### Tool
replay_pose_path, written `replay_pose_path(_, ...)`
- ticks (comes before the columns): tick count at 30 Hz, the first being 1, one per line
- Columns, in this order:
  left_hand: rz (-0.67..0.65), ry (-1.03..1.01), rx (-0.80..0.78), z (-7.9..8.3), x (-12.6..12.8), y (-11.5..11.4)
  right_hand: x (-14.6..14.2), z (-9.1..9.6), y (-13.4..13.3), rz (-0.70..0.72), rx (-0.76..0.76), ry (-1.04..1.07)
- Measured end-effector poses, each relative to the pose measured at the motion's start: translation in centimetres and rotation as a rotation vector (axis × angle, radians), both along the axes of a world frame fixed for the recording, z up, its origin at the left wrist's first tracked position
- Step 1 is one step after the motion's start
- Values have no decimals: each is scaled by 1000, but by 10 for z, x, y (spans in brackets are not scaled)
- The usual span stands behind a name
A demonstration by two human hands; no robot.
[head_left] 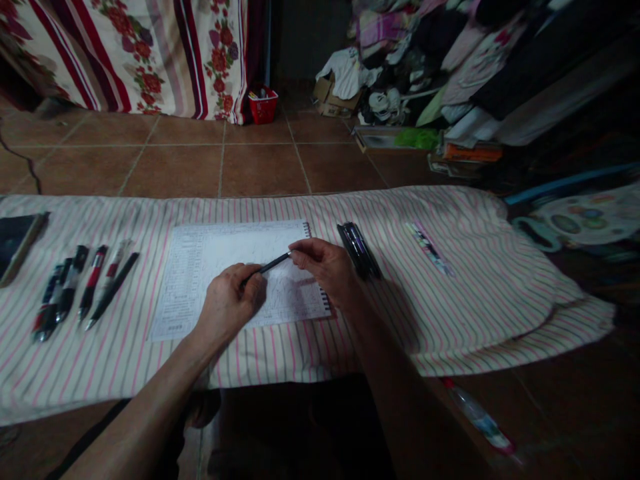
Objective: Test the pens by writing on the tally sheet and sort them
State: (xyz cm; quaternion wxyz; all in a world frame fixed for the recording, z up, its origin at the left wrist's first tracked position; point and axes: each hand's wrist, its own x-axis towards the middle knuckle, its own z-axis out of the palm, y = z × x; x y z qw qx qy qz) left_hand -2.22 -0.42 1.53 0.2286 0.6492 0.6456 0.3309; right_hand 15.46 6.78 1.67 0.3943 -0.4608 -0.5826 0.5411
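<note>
My left hand [233, 293] is closed round one end of a slim black pen [274, 263]. At its other end, the thumb and fingertips of my right hand [323, 263] pinch the tip, where a small light spot shows. The pen is held slantwise above a spiral-bound notebook [190, 267] with printed and handwritten marks, its binding on the right. Just right of my right hand lies a bundle of black pens [359, 250]. Farther left, several pens lie side by side, among them a red and black pen [93, 283] and a black pen [113, 291].
A striped cloth [450, 320] covers the low table. A patterned pen-like strip [430, 248] lies to the right, and a dark flat object [17, 243] at the left edge. On the tiled floor are a plastic bottle [480, 417], a red basket [263, 107] and heaped clothes [400, 60].
</note>
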Motion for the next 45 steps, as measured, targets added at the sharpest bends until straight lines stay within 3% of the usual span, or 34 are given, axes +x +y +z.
replay_pose_path(8,-28,81,50,-3,-7,0,2,4,-2,90,7,-63)
replay_pose_path(15,-43,147,74,-2,-7,0,4,5,-2,78,-18,-108)
replay_pose_path(36,-155,221,248,-6,-6,-1,8,2,-3,171,136,-363)
replay_pose_path(41,-135,202,197,-1,-2,-2,4,-2,-5,89,118,-368)
replay_pose_path(45,-44,-3,38,-2,2,-1,4,1,-4,75,26,-263)
